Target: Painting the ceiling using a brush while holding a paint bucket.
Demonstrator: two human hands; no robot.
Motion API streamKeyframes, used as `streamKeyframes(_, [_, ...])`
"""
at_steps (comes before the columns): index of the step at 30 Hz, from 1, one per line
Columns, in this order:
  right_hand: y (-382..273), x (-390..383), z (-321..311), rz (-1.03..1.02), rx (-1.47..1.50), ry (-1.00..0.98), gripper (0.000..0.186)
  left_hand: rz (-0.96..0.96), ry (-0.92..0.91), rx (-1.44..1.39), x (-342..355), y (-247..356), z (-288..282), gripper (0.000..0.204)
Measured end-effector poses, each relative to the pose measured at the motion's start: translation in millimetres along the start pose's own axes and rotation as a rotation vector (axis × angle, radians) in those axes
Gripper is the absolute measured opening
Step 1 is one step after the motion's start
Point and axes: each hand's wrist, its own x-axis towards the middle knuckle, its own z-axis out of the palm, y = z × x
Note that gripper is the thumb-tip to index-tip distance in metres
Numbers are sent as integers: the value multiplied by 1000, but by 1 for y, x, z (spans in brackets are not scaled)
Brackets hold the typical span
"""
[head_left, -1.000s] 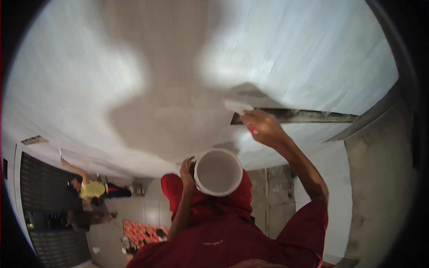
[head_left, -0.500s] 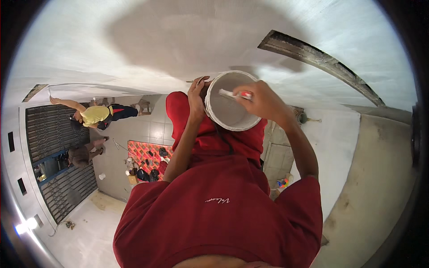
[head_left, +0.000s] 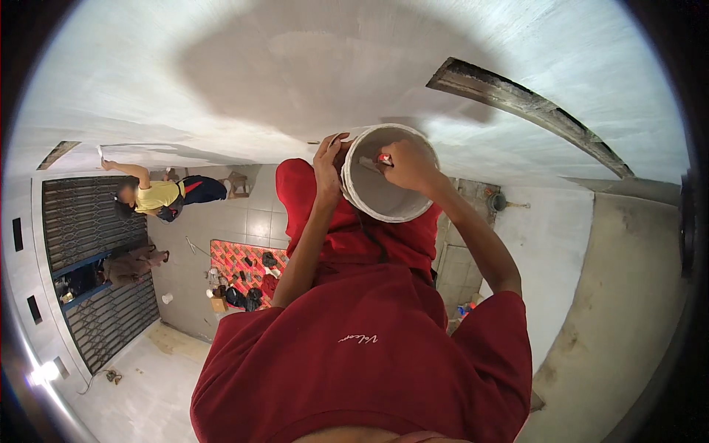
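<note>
A round white bucket (head_left: pixel 353 193) is tilted up in front of my red trousers, its inside coated with pale residue. My left hand (head_left: pixel 330 162) is closed at the bucket's left side, fingers curled by the rim; something thin shows between them, too small to make out. Inside the bucket's mouth, my right hand (head_left: pixel 411 167) grips a putty knife (head_left: pixel 383 159) with a red and white handle. Its pale blade points left into the bucket and is partly hidden by the inner wall's similar colour.
Ahead rises a pale plastered wall (head_left: pixel 317 74) with a long dark recess (head_left: pixel 532 103). To the left, a person in yellow (head_left: pixel 159 193) reaches to the wall; another person (head_left: pixel 133 263) is by a folding metal gate (head_left: pixel 88 210). A red patterned mat (head_left: pixel 229 255) with several items lies below.
My right hand has moved left and deeper into the bucket with the putty knife. The person in yellow has shifted an arm along the wall, and the person by the gate has changed posture.
</note>
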Motion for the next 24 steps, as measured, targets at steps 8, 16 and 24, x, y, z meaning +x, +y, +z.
streamKeyframes(8, [-11, -61, -70, 154, 649, 132, 14, -5, 29, -26, -3, -3, -5, 30])
streamKeyframes(16, [57, -127, -35, 360, 1544, 483, 22, -5, -2, -2, 2, -7, -6, 30])
streamKeyframes(24, [58, -116, 0, 452, 2048, 776, 17, 110, 117, 111, 15, -16, -20, 28])
